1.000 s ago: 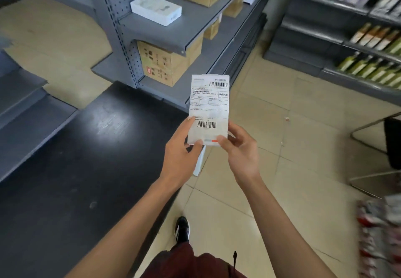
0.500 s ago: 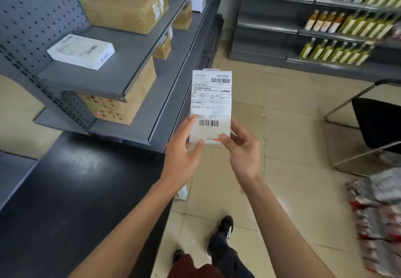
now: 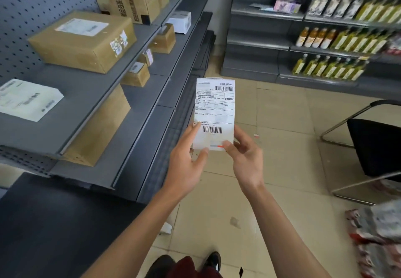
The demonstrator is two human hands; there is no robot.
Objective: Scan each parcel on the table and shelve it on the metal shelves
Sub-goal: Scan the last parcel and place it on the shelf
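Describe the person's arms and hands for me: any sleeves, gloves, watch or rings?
Both forearms are bare as far as the frame shows, with no sleeves visible. The left hand and right hand wear no gloves. No watch, wristband or rings show on either.

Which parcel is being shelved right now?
Start at the grey metal shelves on the left. Just right of them, over the tiled floor, both hands pinch a flat white parcel upright. Unlike the shelved parcels, it is airborne, label facing the camera.

White parcel (image 3: 213,113), black barcodes; grey shelves (image 3: 138,113).
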